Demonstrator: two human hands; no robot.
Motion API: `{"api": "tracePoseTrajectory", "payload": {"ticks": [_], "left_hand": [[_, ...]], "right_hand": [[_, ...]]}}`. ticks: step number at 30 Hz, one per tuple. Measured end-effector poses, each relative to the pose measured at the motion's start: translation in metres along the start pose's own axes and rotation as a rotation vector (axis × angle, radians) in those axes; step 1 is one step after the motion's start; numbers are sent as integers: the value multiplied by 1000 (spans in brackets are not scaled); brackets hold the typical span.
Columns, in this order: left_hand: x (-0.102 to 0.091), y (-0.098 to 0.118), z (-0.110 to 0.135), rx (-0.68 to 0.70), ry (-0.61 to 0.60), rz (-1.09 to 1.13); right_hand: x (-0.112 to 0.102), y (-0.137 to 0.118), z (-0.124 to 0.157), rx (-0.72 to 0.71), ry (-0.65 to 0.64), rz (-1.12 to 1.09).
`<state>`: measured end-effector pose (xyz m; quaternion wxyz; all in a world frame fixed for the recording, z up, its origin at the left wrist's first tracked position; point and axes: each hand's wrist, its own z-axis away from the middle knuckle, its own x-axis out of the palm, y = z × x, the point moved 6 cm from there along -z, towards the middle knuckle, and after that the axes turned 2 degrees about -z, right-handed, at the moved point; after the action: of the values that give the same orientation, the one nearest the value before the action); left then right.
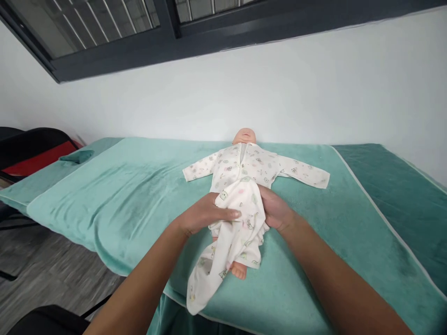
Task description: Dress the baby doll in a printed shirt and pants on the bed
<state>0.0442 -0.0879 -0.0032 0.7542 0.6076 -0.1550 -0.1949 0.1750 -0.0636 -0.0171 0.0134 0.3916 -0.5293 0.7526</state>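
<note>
A baby doll (245, 135) lies on its back, dressed in a white printed baby shirt (230, 167) with both sleeves spread out. Over its lower body, white baby trousers (244, 204) in a similar print are bunched up. My left hand (214, 213) grips the cloth from the left, thumb on top. On the other side, my right hand (274, 207) is closed around the edge of the trousers, its fingertips hidden behind the fabric. One trouser leg (202, 288) hangs loosely toward me. A bare doll foot (239, 270) shows below the cloth; the rest of the legs is mostly covered.
A green plush cover (139, 204) with wrinkles spreads over the bed, its front edge near me. Behind it stand a white wall (314, 93) and a dark-framed window (167, 28). Black chairs (38, 149) are at the left, one with a red part.
</note>
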Motion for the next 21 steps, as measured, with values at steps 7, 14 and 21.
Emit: {"api": "tracePoseTrajectory", "payload": {"ticks": [7,14,21], "left_hand": [[-1,-2,-11,174,242,499],[-2,-7,-13,105,289,439],[-1,11,4,127,109,-23]], "right_hand": [[2,-3,-2,-70,43,62],[13,1,15,91,-228,588],[10,-3,9,-43,-93,338]]}}
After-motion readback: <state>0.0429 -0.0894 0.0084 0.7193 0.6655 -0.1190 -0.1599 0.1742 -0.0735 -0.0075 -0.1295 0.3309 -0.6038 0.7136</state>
